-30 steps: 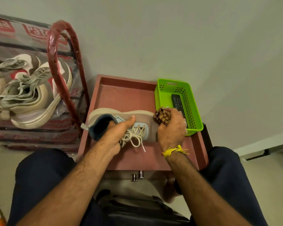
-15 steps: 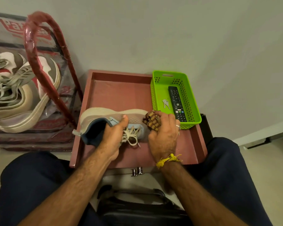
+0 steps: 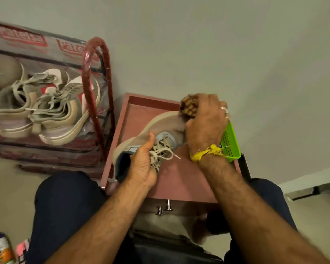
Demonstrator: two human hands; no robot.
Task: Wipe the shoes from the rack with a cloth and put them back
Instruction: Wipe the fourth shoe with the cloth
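A beige sneaker [image 3: 160, 124] with a light blue tongue and pale laces lies tilted over the pink table top [image 3: 179, 180]. My left hand [image 3: 143, 162] grips it at the collar, thumb along its side. My right hand [image 3: 206, 122] holds a bunched brown checked cloth [image 3: 188, 107] and presses it on the shoe's toe. The shoe rack [image 3: 95, 88], with a red frame and clear plastic cover, stands to the left and holds several pale sneakers [image 3: 51, 111].
A green plastic basket [image 3: 231, 143] sits at the table's right side, mostly hidden behind my right wrist. A bottle [image 3: 3, 248] stands on the floor at the bottom left. A grey wall rises behind the table. My knees flank the table's front edge.
The shoe's toe has lifted and swung toward the far right. My right hand has moved with the cloth from the shoe's middle up to its toe. The camera has shifted.
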